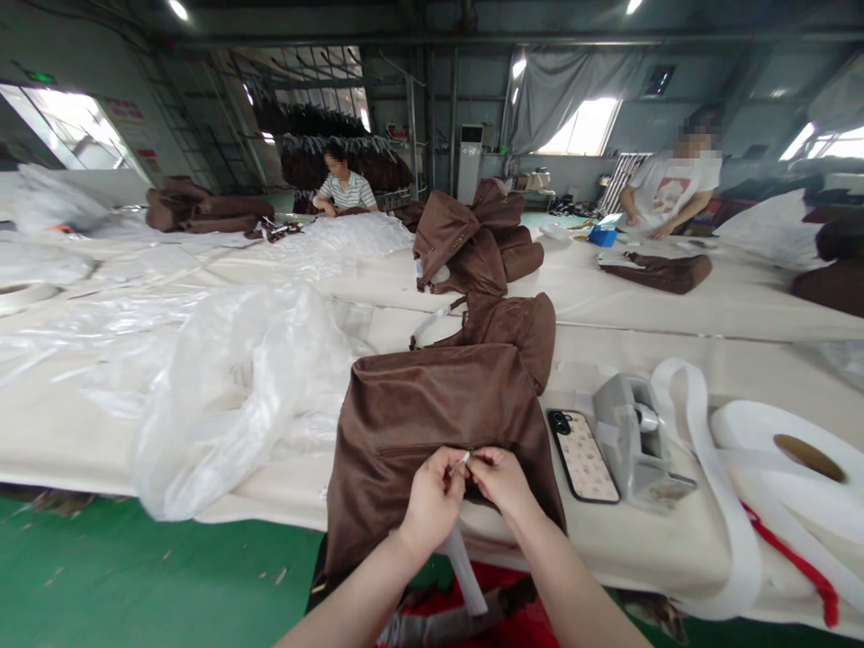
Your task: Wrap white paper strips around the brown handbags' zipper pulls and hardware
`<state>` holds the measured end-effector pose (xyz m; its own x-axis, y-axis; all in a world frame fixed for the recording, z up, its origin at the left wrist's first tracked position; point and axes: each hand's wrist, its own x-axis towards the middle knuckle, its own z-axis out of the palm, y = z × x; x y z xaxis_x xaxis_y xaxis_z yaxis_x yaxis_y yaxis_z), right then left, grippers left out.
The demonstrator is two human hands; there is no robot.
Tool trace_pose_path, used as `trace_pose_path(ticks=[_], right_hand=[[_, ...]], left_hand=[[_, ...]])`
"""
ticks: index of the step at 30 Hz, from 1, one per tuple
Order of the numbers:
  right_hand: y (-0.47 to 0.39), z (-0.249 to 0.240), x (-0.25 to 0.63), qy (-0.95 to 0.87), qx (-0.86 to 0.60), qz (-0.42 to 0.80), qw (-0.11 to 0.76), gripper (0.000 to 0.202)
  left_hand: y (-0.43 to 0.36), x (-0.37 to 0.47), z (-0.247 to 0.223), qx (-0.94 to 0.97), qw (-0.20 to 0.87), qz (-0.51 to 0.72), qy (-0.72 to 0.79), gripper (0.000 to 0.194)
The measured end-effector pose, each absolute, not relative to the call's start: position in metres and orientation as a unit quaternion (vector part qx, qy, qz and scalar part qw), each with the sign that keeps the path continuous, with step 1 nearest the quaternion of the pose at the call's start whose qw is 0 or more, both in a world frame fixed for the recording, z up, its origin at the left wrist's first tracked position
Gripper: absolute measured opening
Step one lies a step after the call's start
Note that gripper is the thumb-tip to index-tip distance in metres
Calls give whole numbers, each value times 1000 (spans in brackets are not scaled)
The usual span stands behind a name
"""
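A brown leather bag (432, 396) lies at the near table edge, its zipper line running across the front. My left hand (436, 499) pinches a white strip (465, 571) whose tail hangs down below the bag. Beside it, my right hand (498, 477) has its fingers closed at the zipper's right end, close to the strip's upper tip. What the right fingertips hold is too small to make out. The two hands nearly touch.
Clear plastic (229, 387) spreads over the left. A phone (584, 456), tape dispenser (631, 432) and white roll (776, 450) lie right. More brown bags (465, 238) are piled beyond. Two people work across the table.
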<state>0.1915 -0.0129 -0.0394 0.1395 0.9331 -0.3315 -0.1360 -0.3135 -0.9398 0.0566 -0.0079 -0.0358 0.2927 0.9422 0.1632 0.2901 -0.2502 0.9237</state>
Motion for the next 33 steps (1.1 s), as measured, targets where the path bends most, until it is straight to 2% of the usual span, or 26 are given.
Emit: trace_pose_path(ticks=[6, 11, 16, 28, 33], right_hand=[[-20, -29, 197, -314, -492, 645, 493, 22], [-26, -27, 198, -290, -455, 672, 507, 23], [-30, -27, 198, -292, -435, 679, 514, 25], [-28, -30, 194, -322, -456, 657, 508, 34], [-28, -32, 193, -312, -446, 660, 518, 33]], left_hand=[[-19, 63, -26, 729, 328, 381, 464, 16], [-26, 62, -33, 707, 320, 426, 465, 25], [-23, 56, -35, 696, 334, 410, 486, 6], [-23, 44, -35, 802, 157, 402, 413, 29], [-26, 43, -34, 804, 160, 401, 409, 27]])
